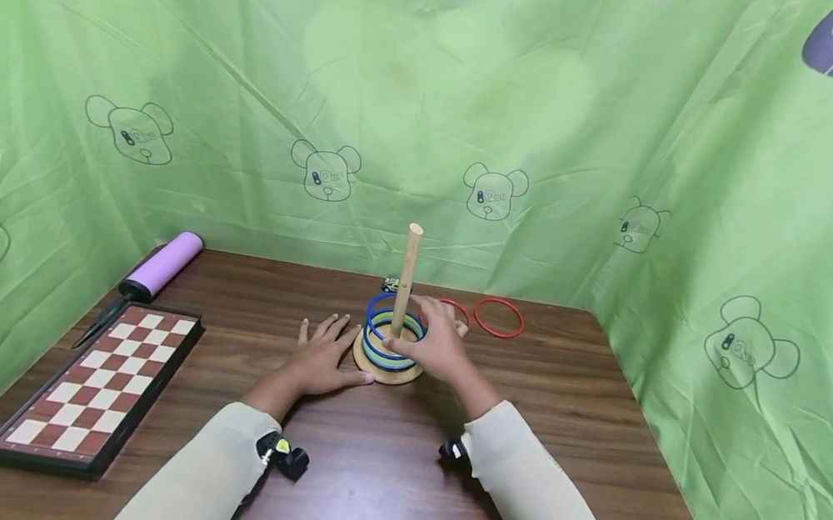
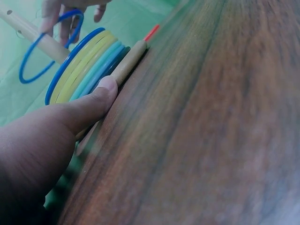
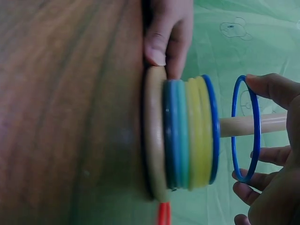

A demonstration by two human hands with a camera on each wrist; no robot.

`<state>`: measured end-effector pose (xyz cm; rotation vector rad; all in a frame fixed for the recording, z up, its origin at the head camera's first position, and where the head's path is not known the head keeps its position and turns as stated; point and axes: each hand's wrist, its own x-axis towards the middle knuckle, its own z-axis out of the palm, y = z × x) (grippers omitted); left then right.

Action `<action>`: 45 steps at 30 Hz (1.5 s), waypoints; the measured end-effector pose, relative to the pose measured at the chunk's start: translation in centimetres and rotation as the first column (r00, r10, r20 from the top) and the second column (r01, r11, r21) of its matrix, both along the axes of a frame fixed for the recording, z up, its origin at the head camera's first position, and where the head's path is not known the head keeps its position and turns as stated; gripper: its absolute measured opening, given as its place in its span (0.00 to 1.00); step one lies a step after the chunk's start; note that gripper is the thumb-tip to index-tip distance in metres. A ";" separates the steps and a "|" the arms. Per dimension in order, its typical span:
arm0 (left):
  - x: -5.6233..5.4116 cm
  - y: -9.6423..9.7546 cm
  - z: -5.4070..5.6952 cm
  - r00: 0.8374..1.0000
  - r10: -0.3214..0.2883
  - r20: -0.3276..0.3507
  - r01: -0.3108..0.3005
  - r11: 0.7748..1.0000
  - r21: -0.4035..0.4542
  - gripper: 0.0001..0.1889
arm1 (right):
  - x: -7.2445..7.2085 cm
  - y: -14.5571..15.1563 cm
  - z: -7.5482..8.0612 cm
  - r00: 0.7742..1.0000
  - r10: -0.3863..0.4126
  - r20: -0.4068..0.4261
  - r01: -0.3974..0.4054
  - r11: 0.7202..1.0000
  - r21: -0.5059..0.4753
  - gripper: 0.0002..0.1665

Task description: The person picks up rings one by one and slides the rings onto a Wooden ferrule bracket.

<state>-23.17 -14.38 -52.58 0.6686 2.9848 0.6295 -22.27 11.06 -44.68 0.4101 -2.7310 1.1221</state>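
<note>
A wooden peg stands upright on a round wooden base. Stacked around its foot are several rings: dark blue and teal ones low down, yellow rings above, and a blue ring on top. Another blue ring encircles the peg a short way above the stack, tilted in the head view. My right hand holds that ring between thumb and fingers. Flat on the table with fingers spread, my left hand lies left of the base, and its thumb touches the base's edge.
Two red rings, one of them a full loop, lie behind and right of the base. A small toy car sits behind the peg. At left are a checkered board and a purple hand pump. Green cloth surrounds the table.
</note>
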 end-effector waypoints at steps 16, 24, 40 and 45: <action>-0.1 0.1 0.0 1.000 0.000 0.000 0.000 1.000 0.002 0.58 | 0.2 -0.2 -1.9 1.000 0.001 0.025 -0.003 0.998 0.063 0.54; 0.3 0.0 0.2 1.000 0.006 0.015 -0.006 1.000 0.002 0.58 | 0.2 -0.2 -2.1 0.999 0.026 0.043 -0.029 0.997 0.066 0.57; 0.3 0.0 0.2 1.000 0.005 0.028 -0.005 1.000 0.005 0.58 | 0.2 0.1 -2.3 0.998 0.042 0.037 -0.046 0.993 0.112 0.56; 0.2 0.0 0.4 1.000 0.004 0.025 -0.004 1.000 0.000 0.58 | -0.1 0.9 -2.0 0.997 0.067 0.035 -0.069 0.995 0.076 0.55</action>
